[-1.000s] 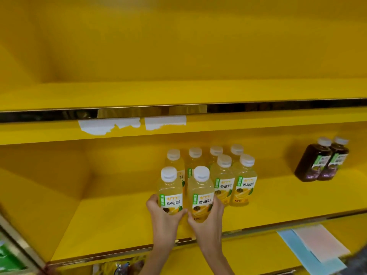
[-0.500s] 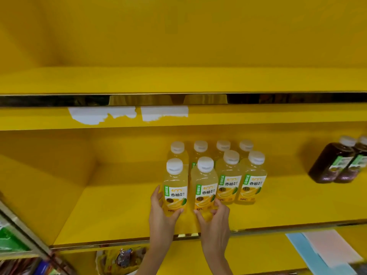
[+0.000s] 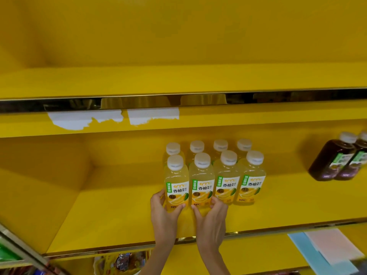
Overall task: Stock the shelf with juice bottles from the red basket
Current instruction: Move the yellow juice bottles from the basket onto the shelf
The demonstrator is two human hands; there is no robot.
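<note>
Juice bottles (image 3: 214, 175), eight of them with white caps and pale yellow juice, stand upright in two rows of four on the middle yellow shelf (image 3: 119, 215), a bit right of centre and packed tight against each other. We're reaching in from below with both arms. Our left hand (image 3: 163, 213) wraps the base of the front-left bottle (image 3: 176, 183), thumb across the bottom of the label and fingers curled round its left side. Our right hand (image 3: 211, 217) has the second bottle (image 3: 202, 183) right beside it the same way, thumb low on the front and fingers curled in next to the third bottle. Both look like they're standing flat on the board.

Room-wise, the upper shelf (image 3: 178, 80) hangs over the caps with some space to spare. There's loads of bare board left of the pack, all the way to the side wall, plus a strip in front up to the shiny metal trim (image 3: 278, 228). Off to the right, well apart, are two dark juice bottles (image 3: 335, 161). Torn white sticker scraps (image 3: 83, 120) cling to the upper shelf's front lip.

The back row is mostly hidden, we only get caps and shoulders. The right-hand dark bottle is cut off by the frame and smeary. Underneath, blue and pink sheets (image 3: 327, 249) lie at lower right, and a snack packet (image 3: 123, 262) is too blurry to read
</note>
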